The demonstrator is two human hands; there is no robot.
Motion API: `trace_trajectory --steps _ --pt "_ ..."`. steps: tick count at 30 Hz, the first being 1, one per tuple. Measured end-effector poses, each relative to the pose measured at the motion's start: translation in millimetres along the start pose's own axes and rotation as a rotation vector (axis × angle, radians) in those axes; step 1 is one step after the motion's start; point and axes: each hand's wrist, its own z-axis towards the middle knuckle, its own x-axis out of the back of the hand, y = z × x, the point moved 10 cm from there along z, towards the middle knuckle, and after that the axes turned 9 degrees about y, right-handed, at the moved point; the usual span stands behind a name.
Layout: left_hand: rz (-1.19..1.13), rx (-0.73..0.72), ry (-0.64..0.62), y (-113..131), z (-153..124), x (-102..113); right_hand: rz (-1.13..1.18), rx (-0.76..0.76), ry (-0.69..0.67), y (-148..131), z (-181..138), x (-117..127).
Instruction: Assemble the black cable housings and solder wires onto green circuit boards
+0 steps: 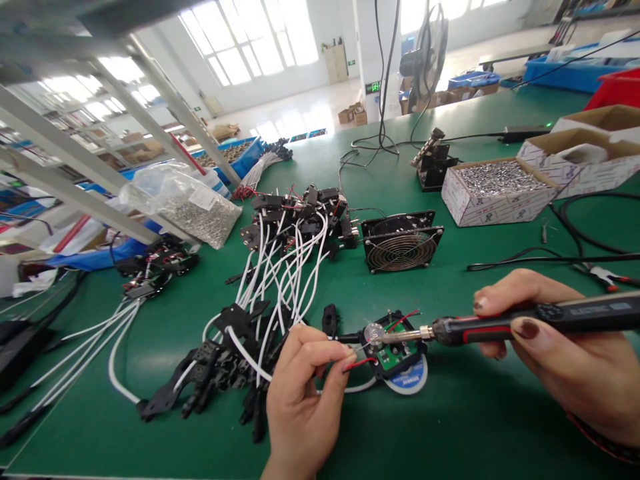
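Observation:
My right hand grips a black and red soldering iron. Its tip points left onto a small open black housing with a green circuit board. By the tip lies a clear round piece. My left hand is closed in a pinch on a thin silvery solder wire, which runs toward the tip. A short red wire from the board reaches the left fingertips; whether they grip it too, I cannot tell. Another red wire sticks up behind the iron. Under the board shows a blue and white round label.
A pile of black units with white cables lies to the left. Behind the board stands a square fan. A box of small metal parts, an iron stand and pliers are to the right; a plastic bag sits back left.

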Motion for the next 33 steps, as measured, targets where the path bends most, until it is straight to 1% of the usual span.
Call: trace_trajectory --steps 6,9,11,13,15,17,19,20,22,24,27,29,33 --pt "-0.007 -0.010 -0.010 0.7 0.6 -2.5 0.006 -0.001 -0.005 0.4 0.2 -0.2" --pt "-0.010 -0.008 -0.010 2.5 -0.1 -3.3 0.029 -0.024 0.014 -0.1 1.0 1.1" --pt "0.000 -0.001 0.009 4.6 -1.1 0.6 0.075 -0.033 0.038 -0.7 1.3 3.8" --pt "0.034 0.031 0.034 5.0 -3.0 8.3 0.121 -0.011 0.056 -2.0 1.5 6.5" --pt "0.109 0.079 0.005 3.1 -7.0 14.2 0.137 0.047 0.038 -3.7 1.7 5.5" --pt "0.209 0.125 -0.088 -1.0 -13.5 16.1 0.071 0.137 -0.041 -5.6 1.1 -3.4" --pt "0.280 0.156 -0.171 -4.7 -20.3 17.7 -0.037 0.237 -0.180 -5.8 -2.1 -20.5" --pt "0.297 0.172 -0.184 -6.3 -22.5 19.4 -0.088 0.275 -0.255 -3.8 -4.5 -30.2" --pt "0.299 0.196 -0.156 -7.3 -23.3 22.6 -0.159 0.311 -0.390 3.7 -9.7 -47.8" --pt "0.295 0.203 -0.108 -6.3 -20.3 21.0 -0.203 0.337 -0.467 10.9 -13.7 -59.9" --pt "0.275 0.180 -0.059 -1.7 -13.6 10.2 -0.229 0.382 -0.503 16.5 -17.9 -69.3" --pt "0.242 0.158 -0.034 2.4 -11.3 3.8 -0.220 0.367 -0.510 20.5 -19.2 -71.7" --pt "0.186 0.090 0.001 13.9 -18.3 0.8 -0.188 0.344 -0.514 23.3 -21.4 -72.4"
